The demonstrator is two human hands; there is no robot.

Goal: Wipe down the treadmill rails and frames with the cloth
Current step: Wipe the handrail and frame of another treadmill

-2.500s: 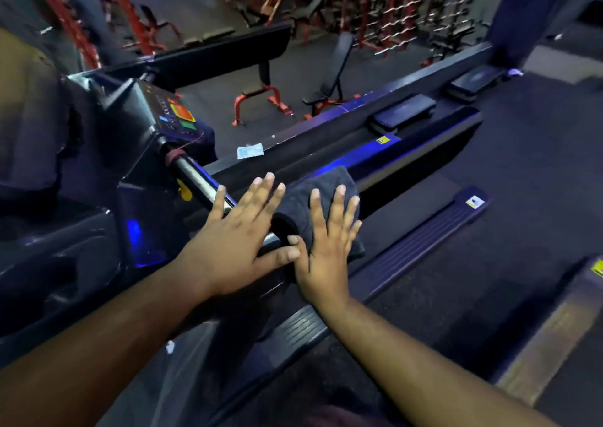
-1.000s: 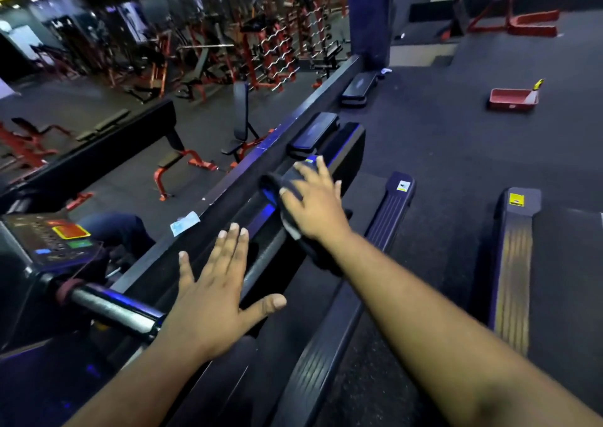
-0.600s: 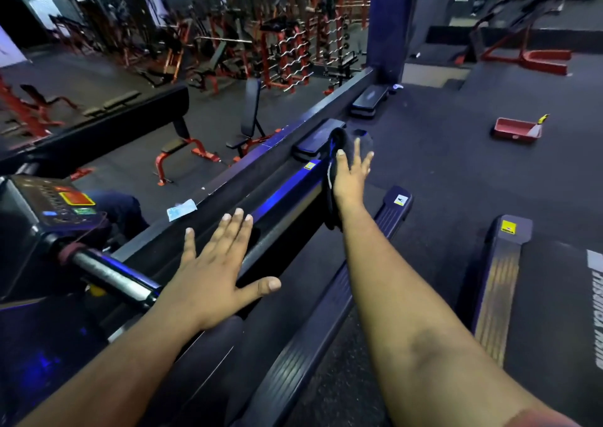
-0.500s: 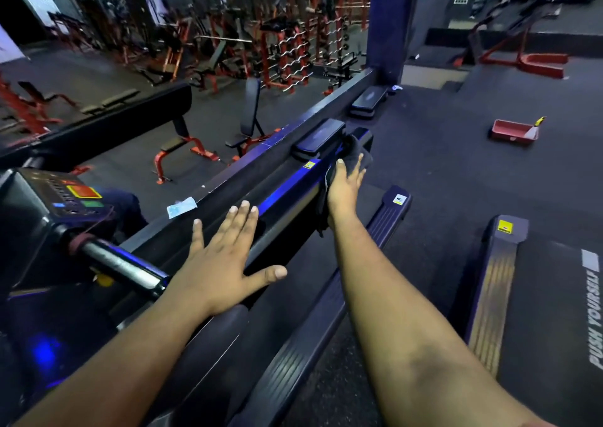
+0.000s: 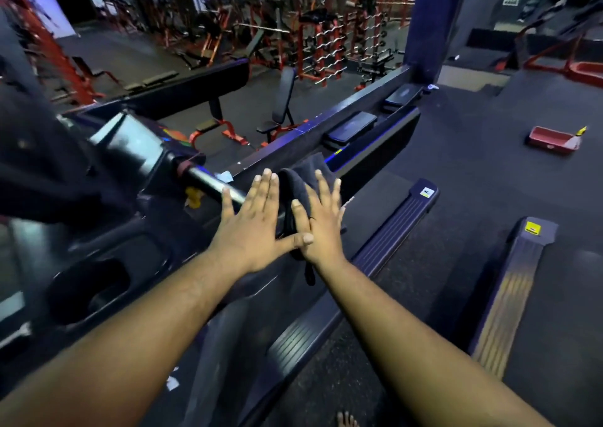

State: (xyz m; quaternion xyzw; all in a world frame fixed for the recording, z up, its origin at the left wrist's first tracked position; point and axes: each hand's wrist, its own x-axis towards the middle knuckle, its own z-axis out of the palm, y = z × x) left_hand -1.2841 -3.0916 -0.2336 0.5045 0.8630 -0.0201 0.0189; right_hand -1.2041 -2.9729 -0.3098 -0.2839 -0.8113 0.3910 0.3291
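Both hands sit flat at frame center on the treadmill's side rail (image 5: 368,146), which runs from center toward upper right. Right hand (image 5: 321,221) presses a dark cloth (image 5: 301,178) against the rail, fingers straight and spread over it, grip released, not curled around it. The cloth is bunched, draped over the rail top, a bit hanging below the wrist. Left hand (image 5: 253,221) lies just beside it, fingers straight and together, thumb stretched out and touching the right hand's base, grip released, holding nothing. Its fingertips reach the end of the silver handlebar (image 5: 212,182), which leads left to the console (image 5: 137,146) in the left middle. A ribbed foot rail (image 5: 391,231) runs diagonally right of center; a second treadmill's foot rail (image 5: 509,293) at right. Red tray (image 5: 551,138) on the floor, upper right. Weight benches and red racks (image 5: 319,45) fill the top of the frame, partly blurred. Bare toes (image 5: 347,420) at bottom edge.
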